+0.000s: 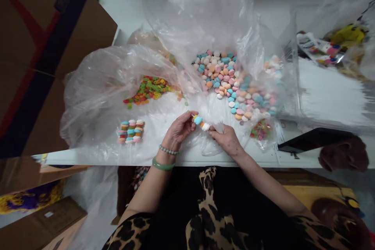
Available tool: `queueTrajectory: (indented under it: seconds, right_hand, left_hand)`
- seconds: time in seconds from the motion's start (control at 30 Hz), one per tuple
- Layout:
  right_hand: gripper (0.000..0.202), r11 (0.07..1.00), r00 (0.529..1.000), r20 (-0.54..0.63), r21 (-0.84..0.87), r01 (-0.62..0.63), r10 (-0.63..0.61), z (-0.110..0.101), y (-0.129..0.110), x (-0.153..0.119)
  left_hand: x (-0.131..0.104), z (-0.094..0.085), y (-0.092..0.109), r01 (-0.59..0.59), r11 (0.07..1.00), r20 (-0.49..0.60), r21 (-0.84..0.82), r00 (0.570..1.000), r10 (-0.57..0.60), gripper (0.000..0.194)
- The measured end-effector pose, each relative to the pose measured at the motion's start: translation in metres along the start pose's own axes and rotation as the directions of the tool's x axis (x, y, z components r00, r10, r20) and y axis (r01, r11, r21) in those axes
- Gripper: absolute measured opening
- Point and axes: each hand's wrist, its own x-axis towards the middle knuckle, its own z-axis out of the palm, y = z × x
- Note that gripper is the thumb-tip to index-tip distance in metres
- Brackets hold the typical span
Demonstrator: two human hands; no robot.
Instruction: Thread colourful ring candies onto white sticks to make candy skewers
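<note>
Between my hands is a short row of candies (201,122) on a stick, with blue, orange and white pieces showing. My left hand (182,125) pinches its upper left end, where a yellow piece shows. At the lower right end, my right hand (225,136) has its thumb and fingers pressed together on the stick. Finished-looking candy skewers (130,131) lie side by side to the left. Beyond my hands are a heap of pastel candies (222,74) and a heap of small ring candies (152,89), both in clear plastic bags.
Clear plastic bags (202,8) spread over the white table (117,6). A large cardboard box (84,39) stands at the left. On the right are a clear bin (331,90), a dark flat device (304,140) and a small candy bag (261,131).
</note>
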Motion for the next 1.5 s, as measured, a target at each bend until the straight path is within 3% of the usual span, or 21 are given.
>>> queueTrajectory:
  seconds: [0.33, 0.5, 0.67, 0.83, 1.2, 1.37, 1.5]
  right_hand:
    - [0.007, 0.981, 0.995, 0.008, -0.164, 0.103, -0.103, -0.004, 0.011, 0.002]
    - [0.009, 0.975, 0.996, -0.019, -0.209, 0.081, -0.087, 0.002, 0.014, 0.007]
    - [0.011, 0.975, 0.997, -0.057, -0.218, 0.036, -0.049, 0.005, 0.015, 0.013]
    - [0.012, 0.985, 0.996, -0.093, -0.169, -0.021, 0.006, 0.007, 0.015, 0.018]
    - [0.010, 0.997, 0.997, -0.007, 0.018, -0.075, 0.075, 0.034, -0.005, 0.005]
    - [0.016, 0.990, 0.988, -0.082, 0.072, -0.125, 0.131, 0.023, -0.009, 0.008]
    - [0.016, 0.985, 0.991, -0.022, 0.107, -0.132, 0.135, 0.014, -0.013, 0.007]
  left_hand:
    - [-0.003, -0.006, 0.001, 0.024, 0.986, 0.051, 0.163, 0.998, -0.033, 0.029]
    - [-0.001, -0.005, -0.004, 0.083, 0.995, 0.027, 0.058, 0.996, -0.085, 0.026]
    - [0.003, -0.003, -0.011, 0.068, 0.996, 0.040, 0.049, 0.997, -0.070, 0.029]
    - [0.005, 0.000, -0.016, 0.053, 0.999, 0.013, 0.012, 0.998, -0.053, 0.028]
    - [0.012, 0.013, -0.021, 0.010, 1.000, -0.085, -0.013, 0.996, -0.011, 0.037]
    - [0.007, 0.011, -0.015, 0.092, 0.993, 0.055, -0.074, 0.995, -0.088, 0.038]
    - [0.000, 0.007, -0.003, 0.082, 0.990, 0.056, -0.119, 0.996, -0.076, 0.033]
